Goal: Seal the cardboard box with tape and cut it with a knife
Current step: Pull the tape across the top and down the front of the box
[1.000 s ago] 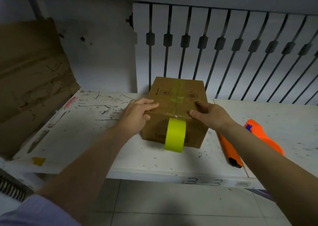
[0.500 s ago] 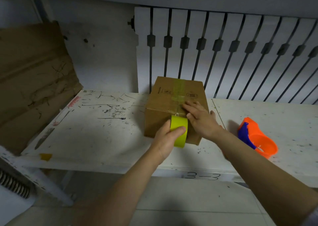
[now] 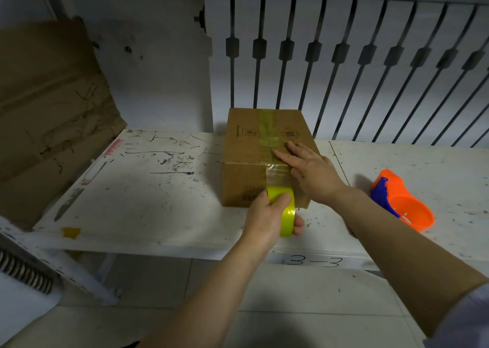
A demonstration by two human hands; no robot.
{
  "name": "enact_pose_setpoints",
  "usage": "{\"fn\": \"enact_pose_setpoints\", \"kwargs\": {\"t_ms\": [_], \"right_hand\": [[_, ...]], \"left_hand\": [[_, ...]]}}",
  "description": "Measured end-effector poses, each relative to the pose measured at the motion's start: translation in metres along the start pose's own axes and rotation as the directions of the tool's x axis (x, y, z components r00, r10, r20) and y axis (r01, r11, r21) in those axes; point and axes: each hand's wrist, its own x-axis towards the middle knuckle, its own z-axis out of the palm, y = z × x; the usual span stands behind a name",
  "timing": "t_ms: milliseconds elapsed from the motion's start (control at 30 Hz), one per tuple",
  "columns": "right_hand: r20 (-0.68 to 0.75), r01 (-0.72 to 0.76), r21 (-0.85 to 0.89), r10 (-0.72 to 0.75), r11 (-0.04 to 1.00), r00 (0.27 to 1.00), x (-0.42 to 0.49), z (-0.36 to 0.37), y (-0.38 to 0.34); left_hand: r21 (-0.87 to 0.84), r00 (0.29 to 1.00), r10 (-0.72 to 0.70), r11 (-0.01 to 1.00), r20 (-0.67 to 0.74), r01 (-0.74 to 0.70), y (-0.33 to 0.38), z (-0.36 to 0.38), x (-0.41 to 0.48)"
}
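A closed cardboard box (image 3: pixel 246 151) stands on the white table (image 3: pixel 148 196), with a strip of clear yellowish tape running along its top seam and down its near face. My left hand (image 3: pixel 267 218) grips a yellow-green tape roll (image 3: pixel 287 215) just in front of the box's lower near face, with the strip stretched up from it. My right hand (image 3: pixel 307 170) lies flat, fingers spread, on the box's near top edge, pressing the tape. No knife shows in this frame.
An orange and blue tape dispenser (image 3: pixel 399 202) lies on the table to the right. A large flattened cardboard sheet (image 3: pixel 50 109) leans at the left. A white slatted railing (image 3: pixel 344 64) stands behind the box. The table's front edge is marked "3-3" (image 3: pixel 315 261).
My left hand left the box's top, took the roll and pulled it down and toward me. My right hand slid onto the taped top edge. The orange knife is out of sight.
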Motion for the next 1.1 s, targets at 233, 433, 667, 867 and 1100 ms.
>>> {"fn": "enact_pose_setpoints", "kwargs": {"t_ms": [233,433,667,867,1100], "right_hand": [[-0.022,-0.002,-0.002,0.002,1.0,1.0,0.0,0.001,-0.001],[-0.026,-0.006,0.019,0.007,1.0,1.0,0.001,0.003,0.0],[-0.044,-0.023,0.019,0.024,1.0,0.999,0.0,0.004,-0.001],[-0.169,-0.039,0.24,0.081,0.97,0.982,-0.018,0.004,0.003],[-0.063,-0.491,0.191,0.51,0.85,0.858,-0.051,0.03,0.044]], "left_hand": [[-0.008,0.963,-0.268,0.963,-0.026,0.268,-0.008,-0.008,0.008],[-0.002,0.968,-0.173,0.984,-0.181,0.175,-0.019,-0.012,0.009],[0.085,0.985,-0.076,0.992,-0.155,0.09,-0.016,-0.012,0.005],[0.021,0.972,-0.15,0.987,-0.179,0.156,-0.009,-0.012,0.008],[-0.033,0.969,-0.188,0.982,-0.16,0.185,-0.008,-0.012,0.009]]}}
